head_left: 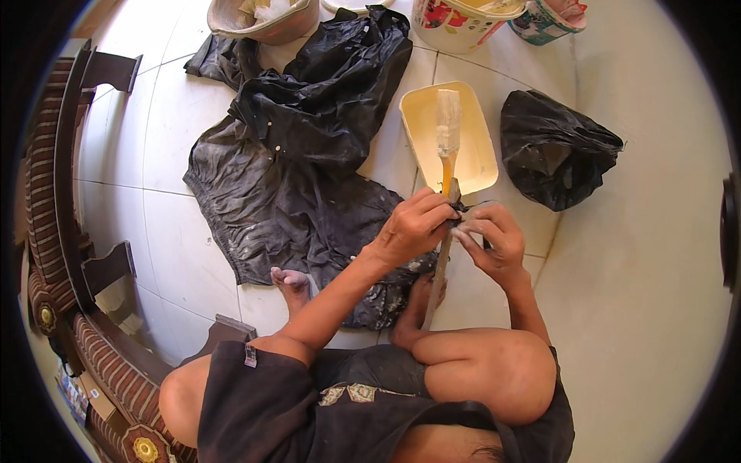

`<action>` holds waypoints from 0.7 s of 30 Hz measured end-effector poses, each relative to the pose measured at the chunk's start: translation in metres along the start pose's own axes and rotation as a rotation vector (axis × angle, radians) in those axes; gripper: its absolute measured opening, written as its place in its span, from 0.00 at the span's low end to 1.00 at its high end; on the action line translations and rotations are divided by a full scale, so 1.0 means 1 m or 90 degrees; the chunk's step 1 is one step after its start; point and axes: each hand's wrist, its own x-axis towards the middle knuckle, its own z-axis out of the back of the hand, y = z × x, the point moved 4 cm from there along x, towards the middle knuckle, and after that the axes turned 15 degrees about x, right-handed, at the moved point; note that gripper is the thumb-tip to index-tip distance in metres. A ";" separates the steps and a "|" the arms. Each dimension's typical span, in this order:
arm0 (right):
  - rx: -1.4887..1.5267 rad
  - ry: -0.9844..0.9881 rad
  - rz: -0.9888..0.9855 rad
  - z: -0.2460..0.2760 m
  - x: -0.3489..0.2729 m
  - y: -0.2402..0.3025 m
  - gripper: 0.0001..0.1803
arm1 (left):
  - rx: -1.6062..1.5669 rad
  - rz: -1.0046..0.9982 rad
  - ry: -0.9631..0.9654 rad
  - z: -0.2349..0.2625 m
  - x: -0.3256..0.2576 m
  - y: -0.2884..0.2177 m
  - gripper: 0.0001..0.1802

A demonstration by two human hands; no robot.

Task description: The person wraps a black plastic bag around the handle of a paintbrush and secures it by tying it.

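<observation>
- The floor (166, 116) of pale tiles spreads under everything, with a striped wooden sofa (46, 166) along the left side.
- A dark, dusty garment (247, 197) lies spread in front of the person, with a crumpled black plastic sheet (324, 85) heaped over its far part.
- A black plastic bag (552, 143) sits to the right, just beside a cream tray (482, 158); a printed white bucket (451, 27) stands farther off.
- The stick (437, 289), long and thin, slants up from near the right foot to the two hands, in line with the brush.
- The left hand (415, 224) has its grip clenched on the stick, near the brush handle.
- The right hand (495, 239) brings thumb and fingertips together close by; whether its grip has caught anything, I cannot tell.
- The brush (449, 123), yellow-handled with whitish bristles, points away from the person, seen over the tray; contact is unclear.
- A dark strip (458, 206), the smallest piece, shows at the joint between the hands. Judging from this, stick and brush are already lined up, while the fastening looks unfinished: fingers crowd the joint, and how firmly it holds is hidden.
</observation>
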 end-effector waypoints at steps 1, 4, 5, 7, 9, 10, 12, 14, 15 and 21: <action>0.024 -0.023 -0.024 0.003 0.005 0.004 0.18 | 0.015 0.001 0.018 -0.001 0.000 0.001 0.15; 0.033 -0.027 -0.045 0.007 0.019 0.014 0.23 | 0.036 -0.012 0.033 0.000 0.006 -0.001 0.15; -0.002 0.013 -0.013 0.005 0.021 0.006 0.24 | 0.034 -0.027 0.011 0.000 0.009 -0.004 0.15; -0.015 0.045 -0.008 0.005 0.021 0.005 0.24 | 0.038 -0.045 0.008 -0.001 0.012 -0.008 0.13; -0.011 0.032 -0.017 0.009 0.017 0.001 0.22 | 0.053 -0.053 0.045 0.000 0.010 -0.010 0.12; -0.009 0.026 -0.021 0.009 0.015 -0.001 0.20 | 0.044 -0.051 0.038 0.000 0.011 -0.009 0.12; 0.004 -0.017 -0.047 0.008 0.015 -0.002 0.16 | 0.020 -0.044 0.022 -0.001 0.010 -0.010 0.12; 0.020 -0.056 -0.093 0.005 0.013 -0.005 0.13 | 0.020 -0.013 0.030 -0.003 0.009 -0.003 0.10; 0.030 -0.074 -0.126 0.002 0.009 -0.007 0.11 | 0.020 0.003 0.035 -0.004 0.007 -0.001 0.10; 0.148 -0.120 -0.298 -0.003 -0.010 -0.021 0.03 | -0.239 0.381 0.176 -0.010 0.004 0.014 0.08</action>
